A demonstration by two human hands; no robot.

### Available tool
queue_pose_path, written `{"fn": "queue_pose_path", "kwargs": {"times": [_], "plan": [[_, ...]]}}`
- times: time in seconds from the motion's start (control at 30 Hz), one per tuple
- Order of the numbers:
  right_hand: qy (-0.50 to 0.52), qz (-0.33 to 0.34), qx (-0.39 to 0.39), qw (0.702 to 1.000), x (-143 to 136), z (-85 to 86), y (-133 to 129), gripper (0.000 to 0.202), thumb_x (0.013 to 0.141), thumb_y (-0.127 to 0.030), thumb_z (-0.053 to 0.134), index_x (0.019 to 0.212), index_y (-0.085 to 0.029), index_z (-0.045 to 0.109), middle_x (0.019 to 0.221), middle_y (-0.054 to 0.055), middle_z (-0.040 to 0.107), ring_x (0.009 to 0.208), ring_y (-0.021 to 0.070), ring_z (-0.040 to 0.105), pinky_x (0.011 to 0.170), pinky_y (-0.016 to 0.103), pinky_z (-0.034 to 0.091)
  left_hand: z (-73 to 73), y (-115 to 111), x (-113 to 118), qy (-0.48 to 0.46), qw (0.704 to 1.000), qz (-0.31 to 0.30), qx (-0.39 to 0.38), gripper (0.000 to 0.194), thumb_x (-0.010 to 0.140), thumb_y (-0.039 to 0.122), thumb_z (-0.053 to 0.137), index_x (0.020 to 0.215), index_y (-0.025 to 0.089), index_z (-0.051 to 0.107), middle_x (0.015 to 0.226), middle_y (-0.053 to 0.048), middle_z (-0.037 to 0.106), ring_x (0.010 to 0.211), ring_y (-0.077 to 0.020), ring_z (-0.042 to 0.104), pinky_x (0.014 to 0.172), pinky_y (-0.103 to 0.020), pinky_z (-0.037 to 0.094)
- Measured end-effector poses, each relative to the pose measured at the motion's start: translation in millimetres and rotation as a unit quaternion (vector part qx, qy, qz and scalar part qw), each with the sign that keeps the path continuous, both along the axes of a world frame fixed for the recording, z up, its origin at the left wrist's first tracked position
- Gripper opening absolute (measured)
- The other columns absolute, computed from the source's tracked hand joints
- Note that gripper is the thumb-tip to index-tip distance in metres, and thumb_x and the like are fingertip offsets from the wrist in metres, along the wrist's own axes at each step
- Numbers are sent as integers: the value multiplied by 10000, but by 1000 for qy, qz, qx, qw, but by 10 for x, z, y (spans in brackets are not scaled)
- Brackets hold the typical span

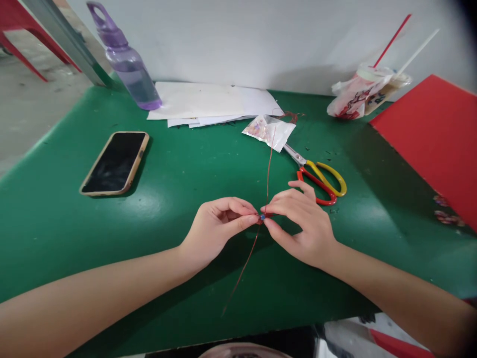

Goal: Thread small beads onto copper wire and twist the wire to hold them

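Observation:
My left hand (219,224) pinches a small beaded piece on reddish-brown cord between thumb and forefinger. A blue bead (263,217) shows at the point where my two hands meet. From the other side my right hand (303,221) holds the cord at the bead, its thumb and forefinger close together and the little finger raised. One strand of the cord (249,258) trails down toward the front edge, and another runs up past the bead. Most of the beaded piece is hidden by my fingers.
Scissors (309,169) with red and yellow handles lie beyond my right hand, beside a bead packet (274,132). A phone (115,163) lies left. Behind stand a purple bottle (132,74), white papers (208,102) and bagged drinks (363,92). A red box (436,134) stands right.

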State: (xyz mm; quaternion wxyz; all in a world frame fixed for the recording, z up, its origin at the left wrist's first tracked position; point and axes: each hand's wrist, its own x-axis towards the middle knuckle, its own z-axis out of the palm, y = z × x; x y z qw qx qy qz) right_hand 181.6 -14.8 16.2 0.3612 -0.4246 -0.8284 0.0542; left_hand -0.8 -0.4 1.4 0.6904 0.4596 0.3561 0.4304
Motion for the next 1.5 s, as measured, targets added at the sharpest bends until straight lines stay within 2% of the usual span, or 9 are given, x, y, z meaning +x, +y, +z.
{"fn": "queue_pose_path", "kwargs": {"times": [0.2, 0.33, 0.5, 0.63, 0.83, 1.07, 1.17, 1.33, 1.5], "plan": [[45, -29, -41, 998, 0, -19, 10, 47, 777, -194, 574, 804, -215, 542, 751, -27, 654, 698, 119, 606, 987, 457, 350, 12, 4, 4, 32, 999, 10, -1, 33, 697, 167, 706, 727, 170, 694, 833, -9, 687, 785, -133, 652, 771, -245, 533], [77, 7, -71, 994, 10, -31, 13, 103, 788, -166, 556, 875, -219, 575, 808, -32, 673, 708, 108, 622, 971, 415, 402, 12, 5, 4, 23, 999, 5, -35, 53, 712, 187, 694, 763, 172, 695, 835, -13, 704, 784, -147, 669, 791, -275, 541], [92, 9, -134, 987, -9, 2, -1, 128, 799, -180, 542, 879, -220, 634, 819, -20, 690, 795, 127, 639, 801, 303, 519, 19, 6, 10, 38, 998, 7, -43, 75, 706, 205, 700, 762, 160, 680, 783, -22, 715, 753, -162, 682, 781, -295, 544], [105, -5, -160, 982, -18, 15, -15, 118, 778, -176, 569, 849, -221, 652, 797, -29, 692, 784, 122, 643, 853, 301, 505, 43, 5, 23, 55, 998, 11, -36, 76, 697, 211, 706, 740, 156, 675, 751, -22, 717, 733, -164, 684, 758, -290, 546], [111, -18, -211, 971, -13, 19, -24, 113, 770, -194, 576, 851, -217, 651, 821, -15, 692, 753, 121, 648, 694, 240, 538, 72, 10, 38, 53, 998, 5, -36, 74, 703, 211, 704, 732, 154, 668, 724, -12, 712, 717, -148, 680, 737, -258, 540], [56, -1, -74, 996, -29, 22, -13, 156, 768, -183, 570, 914, -216, 614, 804, -9, 685, 730, 124, 637, 719, 286, 518, 59, 10, 39, 43, 998, 13, -49, 110, 705, 236, 702, 757, 151, 655, 745, -22, 707, 722, -153, 671, 754, -284, 530], [31, -12, -34, 999, -21, 11, 11, 197, 768, -178, 576, 957, -230, 591, 809, -19, 681, 712, 120, 633, 820, 336, 491, 35, 11, 42, 15, 998, 26, -49, 101, 717, 225, 693, 753, 145, 642, 758, -19, 700, 732, -143, 664, 763, -281, 527], [10, -52, 59, 997, 10, 44, 41, 321, 706, -222, 644, 1015, -215, 555, 990, 57, 639, 962, 218, 583, 962, 475, 376, 18, 15, 51, -24, 998, 32, -43, 65, 742, 200, 671, 749, 144, 637, 779, -11, 694, 755, -126, 657, 776, -266, 526], [-12, -31, 23, 999, 1, 35, 19, 291, 734, -305, 644, 997, -224, 550, 989, 60, 611, 960, 208, 575, 975, 476, 355, 33, 10, 54, -27, 998, 19, -54, 65, 743, 195, 668, 731, 138, 638, 785, -18, 691, 785, -137, 655, 793, -275, 521]]}}
